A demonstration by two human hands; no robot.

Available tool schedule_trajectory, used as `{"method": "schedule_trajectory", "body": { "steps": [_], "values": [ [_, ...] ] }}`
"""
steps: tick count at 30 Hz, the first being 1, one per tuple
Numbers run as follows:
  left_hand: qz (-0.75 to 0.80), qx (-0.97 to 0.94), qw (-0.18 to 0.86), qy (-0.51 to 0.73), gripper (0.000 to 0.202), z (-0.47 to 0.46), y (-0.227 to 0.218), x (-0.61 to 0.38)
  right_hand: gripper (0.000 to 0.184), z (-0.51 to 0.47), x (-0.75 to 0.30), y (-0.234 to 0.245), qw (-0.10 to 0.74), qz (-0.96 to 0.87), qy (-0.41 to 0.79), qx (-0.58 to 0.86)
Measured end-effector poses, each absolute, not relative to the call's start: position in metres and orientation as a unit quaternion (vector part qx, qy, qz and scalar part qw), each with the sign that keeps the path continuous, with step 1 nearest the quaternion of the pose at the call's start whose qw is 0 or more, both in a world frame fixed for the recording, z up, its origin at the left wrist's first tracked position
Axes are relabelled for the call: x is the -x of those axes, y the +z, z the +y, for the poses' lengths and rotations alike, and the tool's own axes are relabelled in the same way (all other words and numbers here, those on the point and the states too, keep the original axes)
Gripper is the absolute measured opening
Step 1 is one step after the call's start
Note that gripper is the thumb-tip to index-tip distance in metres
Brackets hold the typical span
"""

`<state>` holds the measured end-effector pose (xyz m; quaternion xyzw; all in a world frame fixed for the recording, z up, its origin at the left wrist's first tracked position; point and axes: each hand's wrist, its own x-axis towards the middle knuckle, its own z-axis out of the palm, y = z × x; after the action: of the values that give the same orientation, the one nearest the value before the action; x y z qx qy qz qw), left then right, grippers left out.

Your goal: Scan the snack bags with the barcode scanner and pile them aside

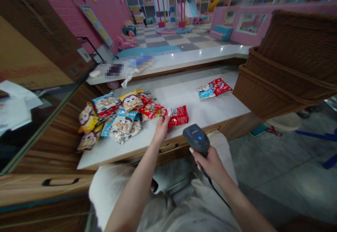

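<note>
My left hand (pixel 161 126) pinches the left edge of a red snack packet (pixel 179 115) that lies on the white counter (pixel 184 98). Just left of it sits a pile of several colourful snack bags (pixel 116 117). My right hand (pixel 209 161) is wrapped round the grip of a grey barcode scanner (pixel 197 139), whose blue light is lit and whose head points toward the red packet. A black cable trails from the scanner down past my wrist. Two more packets, one blue-white (pixel 205 91) and one red (pixel 220 86), lie further right on the counter.
Stacked wicker baskets (pixel 284 70) stand at the right end of the counter. A cardboard box (pixel 39 38) and papers sit at the left, above wooden drawers (pixel 52 181). Beyond the raised white ledge (pixel 200 54) is a pink play area with a checkered floor.
</note>
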<state>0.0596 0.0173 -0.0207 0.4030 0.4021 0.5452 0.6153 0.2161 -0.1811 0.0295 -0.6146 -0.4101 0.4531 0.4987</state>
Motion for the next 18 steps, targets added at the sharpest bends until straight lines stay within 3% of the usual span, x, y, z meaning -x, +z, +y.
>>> {"method": "schedule_trajectory", "body": {
  "steps": [4, 18],
  "values": [
    [0.395, -0.452, 0.608, 0.519, 0.070, 0.0107, -0.0230, -0.0566, 0.029, -0.1799, -0.2141, 0.0317, 0.500, -0.428, 0.437, 0.612],
    [0.404, -0.471, 0.587, 0.521, 0.058, 0.0073, -0.0253, -0.0565, 0.028, -0.1773, -0.2070, 0.0315, 0.487, -0.436, 0.440, 0.616]
  ]
}}
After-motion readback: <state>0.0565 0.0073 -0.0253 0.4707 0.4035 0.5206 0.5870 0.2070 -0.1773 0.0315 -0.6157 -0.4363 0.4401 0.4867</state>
